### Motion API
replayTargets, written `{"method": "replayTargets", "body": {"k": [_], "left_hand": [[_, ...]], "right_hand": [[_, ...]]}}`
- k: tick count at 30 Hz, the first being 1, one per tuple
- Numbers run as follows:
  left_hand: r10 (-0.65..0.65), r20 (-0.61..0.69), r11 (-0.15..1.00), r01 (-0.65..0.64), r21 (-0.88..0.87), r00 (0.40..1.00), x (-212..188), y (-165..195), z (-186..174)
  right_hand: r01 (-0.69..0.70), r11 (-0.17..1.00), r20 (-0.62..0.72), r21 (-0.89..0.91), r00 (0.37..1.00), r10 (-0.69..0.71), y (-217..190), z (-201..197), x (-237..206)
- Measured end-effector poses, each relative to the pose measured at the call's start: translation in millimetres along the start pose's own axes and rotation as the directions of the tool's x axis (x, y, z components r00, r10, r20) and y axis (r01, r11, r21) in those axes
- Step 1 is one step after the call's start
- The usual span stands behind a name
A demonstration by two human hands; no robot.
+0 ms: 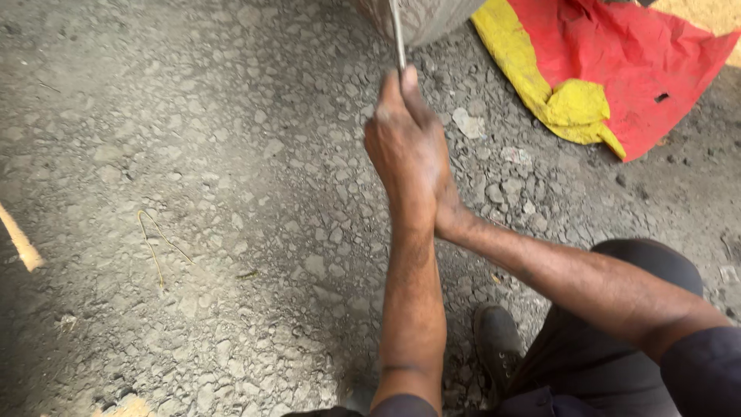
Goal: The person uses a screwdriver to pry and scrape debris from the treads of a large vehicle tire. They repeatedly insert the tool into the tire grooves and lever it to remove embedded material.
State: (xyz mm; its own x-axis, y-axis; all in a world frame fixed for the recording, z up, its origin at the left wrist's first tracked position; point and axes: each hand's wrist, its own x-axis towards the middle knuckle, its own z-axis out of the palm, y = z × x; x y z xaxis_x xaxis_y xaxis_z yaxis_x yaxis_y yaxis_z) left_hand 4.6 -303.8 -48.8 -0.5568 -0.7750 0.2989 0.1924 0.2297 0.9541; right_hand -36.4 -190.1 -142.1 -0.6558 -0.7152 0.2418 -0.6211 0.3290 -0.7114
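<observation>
Both hands clenched together on one thin metal rod (398, 35), left hand (401, 147) on top, right hand (441, 202) pressed under and behind it, mostly hidden. Rod rising straight from the fists to a grey tyre (421, 15) at the upper edge, tip touching or in it; cannot tell which. Red and yellow sheet (617, 62) crumpled on the ground just right of the rod. Bent yellow wire (154, 243) lying well left of the rod and lower, on cracked gravel ground (231, 116). Dark shoe (498, 340) below the rod, beside a bent knee in dark trousers (610, 347). Pale stick (19, 243) far left of the rod, at the edge.
</observation>
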Motion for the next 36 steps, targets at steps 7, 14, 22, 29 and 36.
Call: {"method": "replayTargets", "body": {"k": [7,14,22,29,36], "left_hand": [[-0.016,0.010,0.998,0.015,0.060,1.000,-0.5,3.2,-2.7],[0.003,0.013,1.000,-0.003,0.011,1.000,2.1,7.3,-3.6],[-0.048,0.041,0.999,0.048,0.011,0.998,3.8,8.1,-5.1],[-0.028,0.045,1.000,0.028,-0.006,0.999,5.7,5.9,-8.8],[0.056,0.017,0.998,-0.055,-0.038,0.998,6.3,6.4,-9.1]], "right_hand": [[-0.111,0.991,0.045,0.073,0.993,0.108,-3.9,-2.8,0.7],[0.002,0.997,0.016,-0.074,1.000,-0.001,-7.7,-2.7,0.4],[-0.219,0.974,0.029,-0.056,0.975,0.221,-10.7,0.2,-0.9],[-0.135,0.990,0.021,-0.051,0.991,0.136,-11.6,2.4,-2.0],[-0.067,0.998,-0.125,0.001,0.990,0.066,-11.1,-0.1,-1.7]]}}
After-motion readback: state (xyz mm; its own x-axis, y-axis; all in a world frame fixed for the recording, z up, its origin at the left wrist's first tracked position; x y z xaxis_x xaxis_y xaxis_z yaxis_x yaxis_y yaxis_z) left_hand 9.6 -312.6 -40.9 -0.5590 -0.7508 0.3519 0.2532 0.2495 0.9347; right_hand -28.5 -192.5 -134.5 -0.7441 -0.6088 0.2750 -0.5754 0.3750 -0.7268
